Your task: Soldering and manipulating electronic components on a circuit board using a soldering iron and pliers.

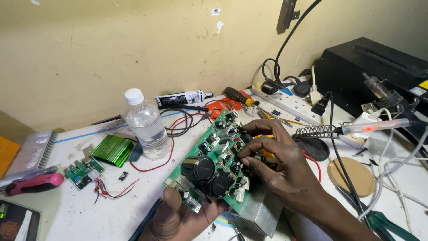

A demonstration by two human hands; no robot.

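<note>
Left of the green circuit board [214, 156], a clear water bottle [147, 127] stands on the worktop [80, 209]. The left hand [178, 218] has its grip closed on the board's lower edge, holding it tilted above the worktop. The right hand [272, 160] pinches small components on the board's upper right side. Right of the board, a soldering iron [365, 127] rests in its coil stand [314, 131].

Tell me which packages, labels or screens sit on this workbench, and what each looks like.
Black-and-white labelled squeeze tube: lying by the wall, behind the clear plastic bottle.
Green ribbed metal casing with pale print: left of the bottle.
Dark screened device: bottom-left corner, partly cut off.
Yellow label: on the black box, far right.
</note>
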